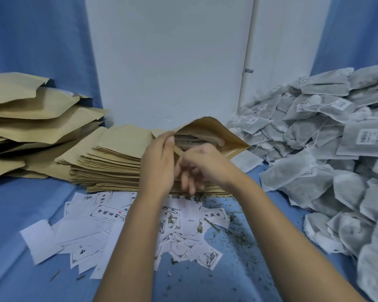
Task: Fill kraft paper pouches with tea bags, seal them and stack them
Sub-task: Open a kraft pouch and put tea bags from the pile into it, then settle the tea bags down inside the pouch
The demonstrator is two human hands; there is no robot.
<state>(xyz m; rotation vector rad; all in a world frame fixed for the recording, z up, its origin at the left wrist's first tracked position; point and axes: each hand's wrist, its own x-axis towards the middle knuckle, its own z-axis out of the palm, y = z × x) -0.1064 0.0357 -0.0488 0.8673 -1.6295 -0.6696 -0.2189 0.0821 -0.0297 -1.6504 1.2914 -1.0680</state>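
- The left hand (pixel 159 162) pinches the left lip of an open brown kraft paper pouch (pixel 227 136). The pouch stands in the middle, on top of a thick stack of flat empty brown pouches (pixel 109 162).
- The right hand (pixel 203 164) is at the pouch's mouth with its fingers bent down. It is blurry, so I cannot tell if it holds anything.
- Inside the mouth I can see some grey tea bags (pixel 196 139), so this pouch looks at least partly filled. Its top is wide open and not sealed yet.
- Far on the left sits a puffy pile of brown pouches (pixel 31 118). They look like the done ones, but I cannot tell if each one is sealed.
- Lots is left, I think — the flat stack is thick, and a big heap of grey mesh tea bags with white tags (pixel 325 131) fills the right side.
- Near me, white paper labels with black print (pixel 109 227) and green tea crumbs (pixel 238 234) lie scattered on the blue cloth (pixel 20 203).
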